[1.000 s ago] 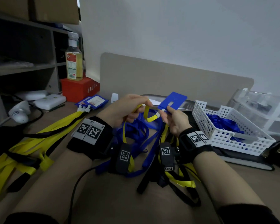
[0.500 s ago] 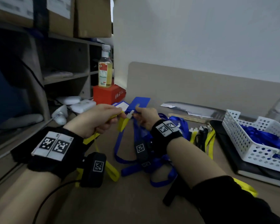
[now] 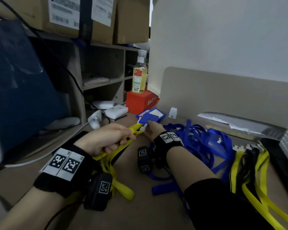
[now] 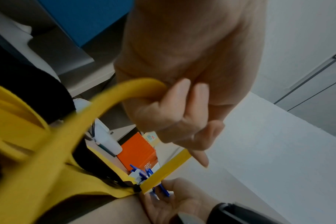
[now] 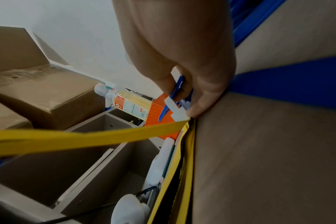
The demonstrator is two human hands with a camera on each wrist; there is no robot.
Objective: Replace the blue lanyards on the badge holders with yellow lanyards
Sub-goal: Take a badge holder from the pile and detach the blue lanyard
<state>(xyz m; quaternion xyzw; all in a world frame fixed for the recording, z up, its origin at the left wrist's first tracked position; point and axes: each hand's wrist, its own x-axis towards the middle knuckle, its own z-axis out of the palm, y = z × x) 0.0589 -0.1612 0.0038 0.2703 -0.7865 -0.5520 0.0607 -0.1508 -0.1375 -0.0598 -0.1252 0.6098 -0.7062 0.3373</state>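
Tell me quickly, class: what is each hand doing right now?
Left hand: closed in a grip on the yellow fabric lanyard strap.
Right hand: pinching the blue plastic badge holder by its white clip.

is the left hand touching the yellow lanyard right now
Touching. The left wrist view shows the left hand with fingers curled round the yellow lanyard; the head view shows the same grip.

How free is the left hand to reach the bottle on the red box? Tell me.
Probably not yet: the left hand grips the yellow lanyard. The path to the bottle looks open once it lets go.
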